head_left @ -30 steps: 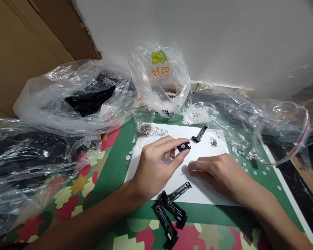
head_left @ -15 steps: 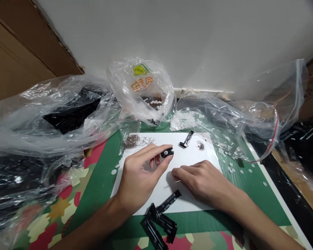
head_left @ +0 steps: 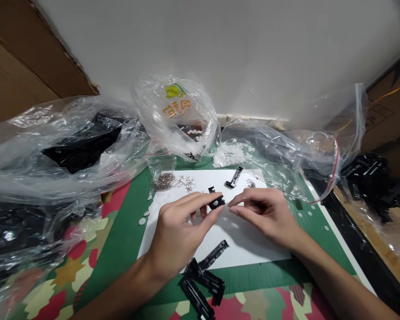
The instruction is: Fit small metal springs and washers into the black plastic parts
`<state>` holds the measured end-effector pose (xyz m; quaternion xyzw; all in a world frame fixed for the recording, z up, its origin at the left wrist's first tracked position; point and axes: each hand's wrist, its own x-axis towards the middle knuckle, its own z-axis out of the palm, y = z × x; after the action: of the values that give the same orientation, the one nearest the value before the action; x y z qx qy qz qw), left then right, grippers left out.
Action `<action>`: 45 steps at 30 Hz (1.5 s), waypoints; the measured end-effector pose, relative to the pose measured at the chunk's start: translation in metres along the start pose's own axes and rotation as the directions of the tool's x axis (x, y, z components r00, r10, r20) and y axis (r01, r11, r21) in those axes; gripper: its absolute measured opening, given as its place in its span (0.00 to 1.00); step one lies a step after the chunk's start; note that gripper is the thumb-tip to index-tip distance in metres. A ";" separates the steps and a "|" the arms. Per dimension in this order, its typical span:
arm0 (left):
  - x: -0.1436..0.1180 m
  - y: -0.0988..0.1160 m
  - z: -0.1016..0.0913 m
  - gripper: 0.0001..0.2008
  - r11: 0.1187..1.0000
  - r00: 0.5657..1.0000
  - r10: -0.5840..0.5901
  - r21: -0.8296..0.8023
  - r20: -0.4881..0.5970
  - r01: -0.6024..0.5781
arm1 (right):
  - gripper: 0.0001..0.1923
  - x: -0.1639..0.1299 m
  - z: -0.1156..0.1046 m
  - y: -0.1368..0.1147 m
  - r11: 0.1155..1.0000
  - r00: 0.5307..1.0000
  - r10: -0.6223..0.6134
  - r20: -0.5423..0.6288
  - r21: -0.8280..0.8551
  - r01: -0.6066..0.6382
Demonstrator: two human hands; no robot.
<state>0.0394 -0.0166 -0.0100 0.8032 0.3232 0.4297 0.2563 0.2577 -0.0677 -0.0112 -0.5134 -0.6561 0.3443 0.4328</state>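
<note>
My left hand (head_left: pixel 176 233) pinches a small black plastic part (head_left: pixel 216 202) between thumb and forefinger, lifted just above a white paper sheet (head_left: pixel 243 242). My right hand (head_left: pixel 268 212) hovers beside it, thumb and forefinger tips pressed together a finger's width right of the part; whether they hold anything tiny is not visible. A longer black clip (head_left: pixel 234 177) lies on the paper's far edge. Small heaps of metal springs (head_left: pixel 164 181) sit at the paper's back left, with a smaller heap (head_left: pixel 251 182) at its back right.
Several long black parts (head_left: pixel 202 280) are stacked at the paper's near edge. Clear plastic bags ring the back: one with black pieces (head_left: pixel 82 149), one printed bag (head_left: pixel 175 111), one at the right (head_left: pixel 296 151). White discs (head_left: pixel 230 154) are heaped behind the paper. More black parts (head_left: pixel 370 182) lie far right.
My right hand has lifted off the paper and come up to the black part with its fingertips pinched. My left hand has turned the part. The camera has tilted slightly.
</note>
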 end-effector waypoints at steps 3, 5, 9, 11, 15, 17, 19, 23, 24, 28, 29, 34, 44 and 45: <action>-0.003 -0.001 0.001 0.11 1.000 0.999 0.028 -0.003 0.018 -0.028 | 0.08 0.000 0.002 -0.007 0.987 0.991 0.091 -0.099 0.143 -0.077; -0.005 -0.001 0.002 0.11 0.999 0.999 0.048 -0.001 0.020 -0.048 | 0.08 -0.001 0.006 -0.010 0.980 0.988 0.099 -0.117 0.181 -0.077; -0.008 -0.001 0.004 0.11 0.997 0.997 0.077 -0.008 0.018 -0.077 | 0.07 0.000 0.012 -0.012 0.978 0.984 0.107 -0.139 0.191 -0.079; -0.009 -0.001 0.005 0.12 0.997 0.997 0.075 -0.013 0.019 -0.075 | 0.07 -0.001 0.013 -0.012 0.977 0.983 0.119 -0.140 0.193 -0.091; -0.010 -0.001 0.006 0.13 0.998 0.998 0.058 -0.011 0.026 -0.057 | 0.07 -0.003 0.013 -0.011 0.977 0.982 0.129 -0.137 0.189 -0.102; -0.011 -0.001 0.006 0.13 0.998 0.998 0.062 -0.019 0.020 -0.061 | 0.07 -0.004 0.013 -0.012 0.977 0.981 0.132 -0.143 0.187 -0.104; -0.011 0.000 0.005 0.12 0.997 0.997 0.075 -0.035 0.006 -0.075 | 0.07 -0.004 0.014 -0.012 0.976 0.981 0.134 -0.142 0.191 -0.106; -0.011 0.000 0.004 0.12 0.994 0.995 0.096 -0.050 -0.017 -0.097 | 0.08 -0.003 0.016 -0.011 0.972 0.980 0.148 -0.130 0.204 -0.119; -0.011 0.000 0.004 0.12 0.994 0.995 0.099 -0.049 -0.018 -0.100 | 0.08 -0.003 0.016 -0.011 0.971 0.980 0.151 -0.130 0.205 -0.122; -0.012 0.001 0.004 0.11 0.993 0.993 0.112 -0.040 -0.029 -0.113 | 0.07 -0.004 0.017 -0.011 0.976 0.981 0.138 -0.137 0.189 -0.111; -0.012 0.001 0.004 0.11 0.993 0.993 0.113 -0.040 -0.029 -0.114 | 0.07 -0.005 0.018 -0.011 0.977 0.981 0.133 -0.141 0.183 -0.106; -0.013 0.002 0.005 0.10 0.992 0.994 0.109 -0.056 -0.014 -0.110 | 0.07 -0.009 0.021 -0.012 0.989 0.973 0.111 -0.202 0.123 -0.087; -0.012 0.006 0.005 0.12 0.994 0.999 0.020 -0.107 0.026 -0.017 | 0.17 -0.014 0.009 -0.006 0.993 0.936 0.022 -0.351 -0.105 -0.062; -0.011 0.009 0.005 0.11 0.994 1.000 -0.003 -0.112 0.031 0.007 | 0.19 -0.018 -0.001 -0.003 0.983 0.925 0.035 -0.378 -0.155 -0.101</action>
<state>0.0416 -0.0312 -0.0125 0.7934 0.2967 0.4340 0.3069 0.2594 -0.0860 -0.0117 -0.6275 -0.5705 0.1972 0.4918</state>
